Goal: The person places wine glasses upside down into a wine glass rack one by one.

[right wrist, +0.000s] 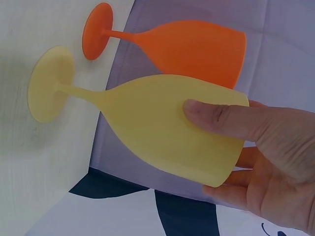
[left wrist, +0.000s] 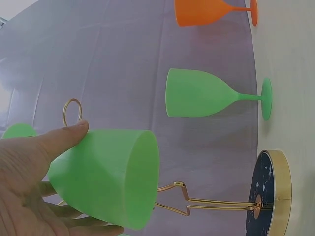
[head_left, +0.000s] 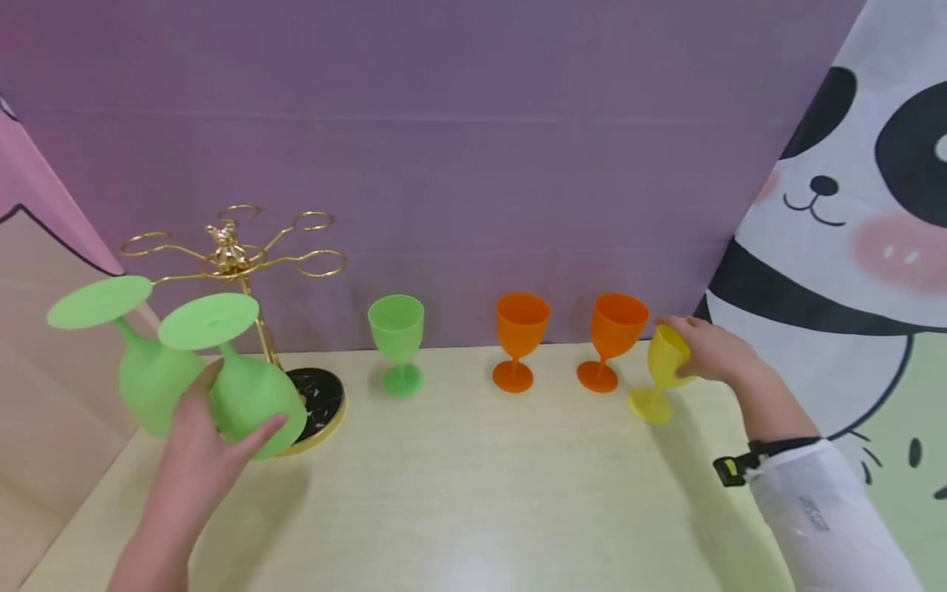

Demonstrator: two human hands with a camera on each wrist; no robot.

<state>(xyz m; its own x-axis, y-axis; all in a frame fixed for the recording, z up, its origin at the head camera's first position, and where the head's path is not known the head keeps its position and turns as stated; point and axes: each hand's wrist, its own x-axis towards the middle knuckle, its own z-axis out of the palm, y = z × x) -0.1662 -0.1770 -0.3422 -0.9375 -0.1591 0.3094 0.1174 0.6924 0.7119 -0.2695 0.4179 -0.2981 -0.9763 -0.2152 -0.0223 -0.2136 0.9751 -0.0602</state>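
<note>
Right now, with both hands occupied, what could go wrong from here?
1. The left hand holds an upside-down green goblet close beside another upturned green goblet; a small swing might knock the two together.
2. That held goblet is also near the gold rack, so its foot could catch a ring.
3. The right hand grips the yellow goblet by its bowl, close to an orange goblet, which a sideways lift might tip.

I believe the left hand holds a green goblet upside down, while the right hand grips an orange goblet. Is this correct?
The colour is wrong: the right wrist view shows the right hand gripping a yellow goblet. The left hand does hold a green goblet upside down.
</note>
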